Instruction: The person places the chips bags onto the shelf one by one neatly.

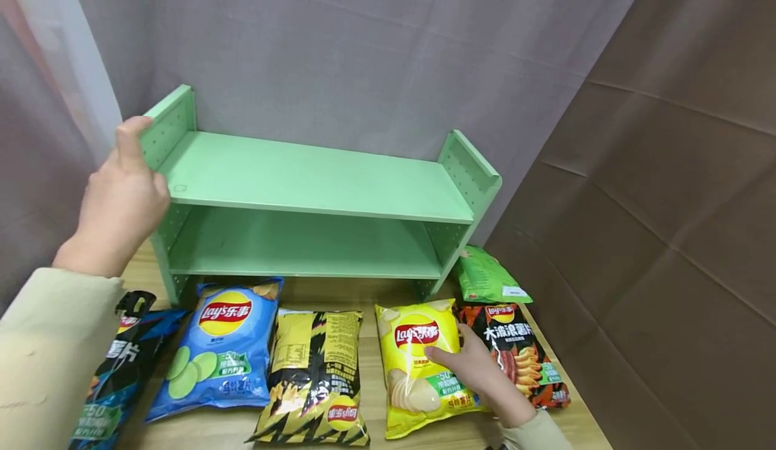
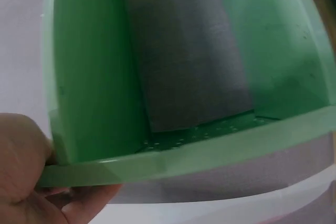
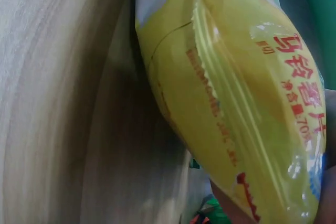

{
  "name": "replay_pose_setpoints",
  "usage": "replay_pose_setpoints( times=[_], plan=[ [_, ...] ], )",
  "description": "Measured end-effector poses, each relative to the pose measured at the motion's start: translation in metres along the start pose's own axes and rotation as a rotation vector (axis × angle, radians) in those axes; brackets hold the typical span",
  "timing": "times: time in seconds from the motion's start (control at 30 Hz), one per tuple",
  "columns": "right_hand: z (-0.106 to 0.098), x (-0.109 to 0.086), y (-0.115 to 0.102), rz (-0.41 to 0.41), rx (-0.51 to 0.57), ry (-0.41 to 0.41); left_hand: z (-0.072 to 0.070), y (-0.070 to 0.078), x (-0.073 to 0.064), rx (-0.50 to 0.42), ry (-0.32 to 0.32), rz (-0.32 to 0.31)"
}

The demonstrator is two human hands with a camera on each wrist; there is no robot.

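My left hand grips the upright left side panel of a green two-tier shelf. In the left wrist view, thumb and fingers wrap the edge of the green panel. Lower right in the head view, my right hand holds a yellow Lay's chip bag by its right side, thumb across the front. From the right wrist, the bag's back seam and bottom end show close up, over the wooden table; part of the hand is hidden behind it. A red-and-black chip bag lies just right of that hand.
Left of the yellow bag lie a black-and-yellow chip bag, a blue Lay's bag and a dark chip bag. A green bag sits beside the shelf's right foot. Grey curtain hangs behind; brown cloth borders the right.
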State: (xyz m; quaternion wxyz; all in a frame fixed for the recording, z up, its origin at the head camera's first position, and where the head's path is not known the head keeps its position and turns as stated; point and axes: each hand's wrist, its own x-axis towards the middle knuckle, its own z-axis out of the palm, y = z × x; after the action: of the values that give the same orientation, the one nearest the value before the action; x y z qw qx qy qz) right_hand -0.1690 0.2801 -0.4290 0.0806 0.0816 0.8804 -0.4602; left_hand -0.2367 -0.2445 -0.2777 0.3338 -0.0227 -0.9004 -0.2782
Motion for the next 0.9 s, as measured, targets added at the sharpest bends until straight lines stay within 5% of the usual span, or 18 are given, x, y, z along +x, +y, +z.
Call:
replay_pose_setpoints(
  times=[0.23, 0.53, 0.9],
  plan=[
    [-0.007, -0.011, -0.005, -0.069, 0.02, 0.049, 0.009, -0.001, -0.003, 0.01, 0.056, 0.027],
    [-0.014, -0.025, -0.028, -0.184, -0.065, 0.102, 0.004, -0.002, -0.005, 0.009, 0.034, -0.012],
    [-0.004, -0.011, -0.069, -0.331, 0.069, 0.077, -0.002, -0.003, -0.007, 0.006, 0.034, -0.017]
  ],
)
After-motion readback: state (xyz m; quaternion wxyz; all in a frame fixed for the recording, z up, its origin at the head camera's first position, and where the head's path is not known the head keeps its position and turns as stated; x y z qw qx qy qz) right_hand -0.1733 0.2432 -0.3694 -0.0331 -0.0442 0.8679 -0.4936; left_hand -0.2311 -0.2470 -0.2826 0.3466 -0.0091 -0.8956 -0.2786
